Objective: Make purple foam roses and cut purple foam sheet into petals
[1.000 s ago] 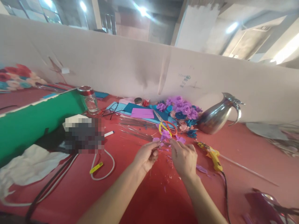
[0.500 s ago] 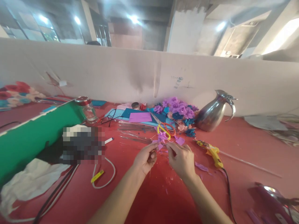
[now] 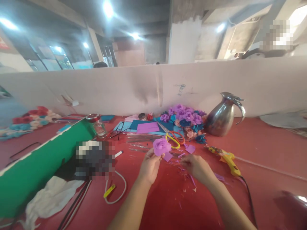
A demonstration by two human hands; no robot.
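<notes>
A purple paper flower (image 3: 161,146) is held upright in my left hand (image 3: 150,166), its petals facing me and the fingers closed beneath it. Off to the right, my right hand (image 3: 198,168) hovers low over the table with thumb and fingers pinched together; whatever may be between them is too small to make out. Purple paper scraps (image 3: 191,149) lie between and beyond the hands. Just behind the flower rest scissors (image 3: 173,140) with yellow and orange handles.
Beyond are a purple paper sheet (image 3: 147,127), thin wires (image 3: 139,139), glasses (image 3: 119,130) and a pile of paper flowers (image 3: 184,115). A metal jug (image 3: 221,116) and a yellow glue gun (image 3: 227,161) stand right. Left are a glass jar (image 3: 99,127), a green panel (image 3: 48,169) and cables (image 3: 120,193).
My hands have moved apart, the right one shifting right. The purple flower now shows raised and face-on in my left hand. The whole view has tilted up slightly.
</notes>
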